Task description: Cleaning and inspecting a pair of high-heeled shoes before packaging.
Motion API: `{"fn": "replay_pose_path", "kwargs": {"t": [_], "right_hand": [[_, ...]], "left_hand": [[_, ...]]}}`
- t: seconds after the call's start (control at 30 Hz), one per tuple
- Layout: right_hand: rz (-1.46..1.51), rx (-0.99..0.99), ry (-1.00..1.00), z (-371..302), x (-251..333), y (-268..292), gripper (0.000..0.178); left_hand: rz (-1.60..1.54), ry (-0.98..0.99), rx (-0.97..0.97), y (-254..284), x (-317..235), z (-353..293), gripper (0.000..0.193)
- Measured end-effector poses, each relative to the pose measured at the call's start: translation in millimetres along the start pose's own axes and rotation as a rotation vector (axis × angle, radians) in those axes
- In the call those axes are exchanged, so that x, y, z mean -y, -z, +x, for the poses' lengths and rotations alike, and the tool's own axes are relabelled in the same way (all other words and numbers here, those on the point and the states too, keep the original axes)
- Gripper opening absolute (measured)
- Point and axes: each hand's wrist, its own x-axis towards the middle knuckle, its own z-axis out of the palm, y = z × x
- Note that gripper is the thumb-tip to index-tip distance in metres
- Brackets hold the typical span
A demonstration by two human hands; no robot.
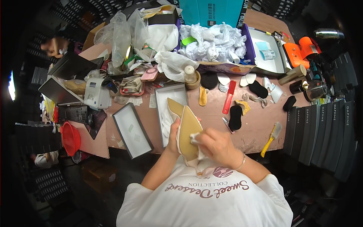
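Observation:
A pair of pointed high-heeled shoes (188,130) is held up in front of my chest, tan soles turned toward me. My left hand (173,139) is wrapped round them from the left side, its fingers partly hidden behind. My right hand (216,145) pinches a small white wad (194,138) against the sole of the nearer shoe. Whether the wad is cloth or paper I cannot tell. Beyond the shoes lies an open shoe box (172,92) with white paper in it. Its grey-edged lid (132,130) rests to the left.
A purple-sided box (227,68) full of crumpled white paper stands at the back. A red brush (229,97), black pads (235,117) and a yellow-handled brush (270,139) lie to the right. Dark shoe boxes (317,138) line the right edge; a red basin (71,139) is left.

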Motion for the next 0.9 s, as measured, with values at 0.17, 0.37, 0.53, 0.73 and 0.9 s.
{"fn": "replay_pose_path", "kwargs": {"t": [0.17, 0.37, 0.53, 0.73, 0.9], "right_hand": [[-0.092, -0.04, 0.043, 7.3, -14.3, -0.6, 0.019], [-0.111, -0.015, 0.082, -0.1, -3.0, 3.4, 0.024], [-0.21, -0.028, 0.004, 40.3, -26.5, 9.7, 0.02], [-0.017, -0.198, -0.135, 63.3, -80.7, 16.2, 0.013], [0.298, -0.114, -0.456, 24.0, -65.1, 18.7, 0.014]], "left_hand": [[-0.128, 0.077, 0.136, 16.5, 9.6, -0.3, 0.065], [0.008, 0.015, 0.1, -0.1, -1.4, -3.8, 0.066], [0.011, 0.127, 0.002, -8.3, 11.8, 0.1, 0.074], [0.096, 0.076, 0.164, -23.1, -5.2, 0.0, 0.076], [0.018, 0.068, 0.171, -8.2, -4.4, 0.4, 0.071]]}}
